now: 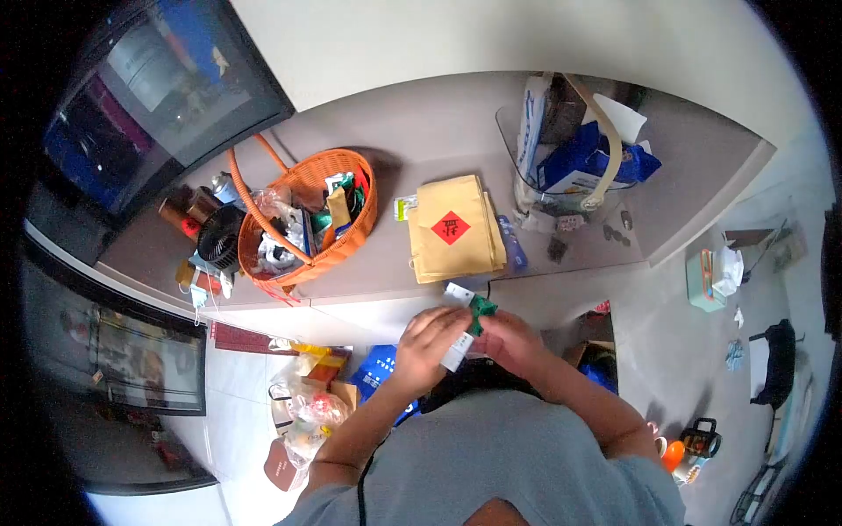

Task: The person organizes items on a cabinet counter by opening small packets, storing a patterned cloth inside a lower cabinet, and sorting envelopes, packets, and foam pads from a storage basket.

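Observation:
In front of my chest, at the shelf's front edge, my left hand [428, 340] is closed around a flat white card or packet [457, 352] with small dark print. My right hand [513, 340] pinches a small crumpled green piece [481, 309] against the card's side; its kind does not show clearly. Parts of both things are hidden behind my fingers. Just beyond my hands, a stack of brown paper envelopes [438, 254] bears a red diamond label [450, 228] with a black character.
An orange woven basket [364, 219] full of small items stands left on the shelf [386, 272]. A clear handled bin [509, 158] with blue packages stands right. Bags [320, 408] lie on the floor at left. Mugs [700, 438] and a tissue box [704, 285] are at right.

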Motion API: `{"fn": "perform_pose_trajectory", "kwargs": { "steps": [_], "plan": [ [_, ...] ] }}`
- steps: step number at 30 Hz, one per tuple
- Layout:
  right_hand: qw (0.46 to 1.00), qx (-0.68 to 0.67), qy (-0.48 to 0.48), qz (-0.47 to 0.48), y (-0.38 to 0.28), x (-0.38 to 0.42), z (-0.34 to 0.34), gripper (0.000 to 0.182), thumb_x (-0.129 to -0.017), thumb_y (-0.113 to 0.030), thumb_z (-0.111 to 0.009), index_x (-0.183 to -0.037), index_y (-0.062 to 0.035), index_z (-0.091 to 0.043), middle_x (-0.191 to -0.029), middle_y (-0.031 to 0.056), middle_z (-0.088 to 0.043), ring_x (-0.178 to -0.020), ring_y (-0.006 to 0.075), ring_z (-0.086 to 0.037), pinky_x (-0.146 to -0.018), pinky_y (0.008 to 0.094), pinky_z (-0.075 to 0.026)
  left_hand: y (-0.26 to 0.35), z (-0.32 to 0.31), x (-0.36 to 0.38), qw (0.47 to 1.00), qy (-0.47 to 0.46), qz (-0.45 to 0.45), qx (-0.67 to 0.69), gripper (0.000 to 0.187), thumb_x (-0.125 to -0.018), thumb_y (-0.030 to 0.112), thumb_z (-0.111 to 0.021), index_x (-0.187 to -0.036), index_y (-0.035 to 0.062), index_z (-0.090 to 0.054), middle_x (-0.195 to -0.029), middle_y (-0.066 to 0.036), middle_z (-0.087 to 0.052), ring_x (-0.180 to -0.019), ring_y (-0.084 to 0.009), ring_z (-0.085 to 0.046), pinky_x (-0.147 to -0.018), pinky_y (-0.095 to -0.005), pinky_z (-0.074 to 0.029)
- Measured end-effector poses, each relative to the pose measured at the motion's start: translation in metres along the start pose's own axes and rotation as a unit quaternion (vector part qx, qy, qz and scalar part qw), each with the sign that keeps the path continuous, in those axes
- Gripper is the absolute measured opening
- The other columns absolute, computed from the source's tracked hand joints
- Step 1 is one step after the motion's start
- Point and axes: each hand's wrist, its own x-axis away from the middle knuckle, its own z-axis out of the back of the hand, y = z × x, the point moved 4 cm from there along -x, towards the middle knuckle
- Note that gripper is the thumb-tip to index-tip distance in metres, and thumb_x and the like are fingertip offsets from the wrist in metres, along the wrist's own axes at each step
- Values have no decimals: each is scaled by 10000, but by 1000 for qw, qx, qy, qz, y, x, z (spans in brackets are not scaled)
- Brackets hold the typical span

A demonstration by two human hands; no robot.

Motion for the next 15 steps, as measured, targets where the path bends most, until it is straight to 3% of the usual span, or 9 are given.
{"fn": "perform_pose_trajectory", "kwargs": {
  "steps": [2,3,4,6,7,8,11,14,15],
  "plan": [
    [998,15,-27,53,-12,2,-8,383,-957,-207,-453,-1249,41,-432,-1202,161,-555,-1063,283,-594,-904,378,-503,-13,-6,15,972,56,163,157,397,-759,18,-651,-1137,50,-533,-1135,-150,-599,-1045,-279,-583,-901,-387,-449],
    [997,29,-30,67,-21,5,-17,380,-955,-178,-445,-1260,48,-430,-1211,167,-550,-1095,296,-579,-899,376,-511,-19,-11,24,933,92,245,247,337,-861,13,-585,-1171,38,-456,-1148,-155,-599,-1070,-252,-575,-940,-371,-430],
    [997,26,-29,68,-23,5,-18,380,-955,-178,-445,-1260,48,-430,-1211,167,-550,-1095,296,-579,-899,376,-511,-22,-15,27,933,90,245,247,337,-861,13,-585,-1171,38,-456,-1148,-155,-599,-1070,-252,-575,-940,-371,-430],
    [998,28,-2,54,-24,6,-16,371,-956,-160,-443,-1263,49,-433,-1224,171,-543,-1098,304,-577,-881,358,-520,-37,-21,36,770,216,346,491,264,-921,71,-541,-1158,30,-431,-1150,-154,-601,-1062,-209,-568,-929,-339,-435],
    [998,26,-1,55,-23,7,-15,371,-956,-160,-443,-1263,49,-433,-1224,171,-543,-1098,304,-577,-881,358,-520,-39,-20,36,752,203,369,506,222,-946,136,-522,-1128,24,-462,-1126,-151,-609,-1059,-199,-563,-928,-330,-434],
    [997,42,10,65,-22,7,-14,352,-957,-151,-443,-1248,46,-447,-1198,172,-557,-1068,294,-594,-866,346,-524,-39,-20,35,753,201,370,506,222,-946,136,-522,-1128,24,-462,-1126,-151,-609,-1059,-199,-563,-928,-330,-434],
    [995,82,33,56,-22,8,-6,326,-960,-144,-444,-1230,38,-462,-1140,176,-583,-1001,295,-624,-842,344,-530,-37,-14,29,820,219,348,397,235,-960,174,-498,-1107,-8,-510,-1119,-150,-608,-1076,-209,-558,-947,-337,-421],
    [989,134,50,28,-22,9,-5,319,-961,-151,-450,-1221,33,-467,-1077,176,-605,-931,296,-645,-827,357,-533,-33,-14,18,833,218,311,402,281,-980,204,-441,-1149,-16,-486,-1161,-187,-576,-1068,-244,-565,-973,-364,-407],
    [985,163,54,20,-23,9,-5,317,-959,-157,-453,-1214,32,-471,-1045,172,-614,-900,287,-654,-820,360,-536,-34,-17,17,814,210,314,443,339,-981,205,-422,-1238,-14,-455,-1211,-191,-545,-1122,-260,-535,-1003,-380,-378]
  ]
}}
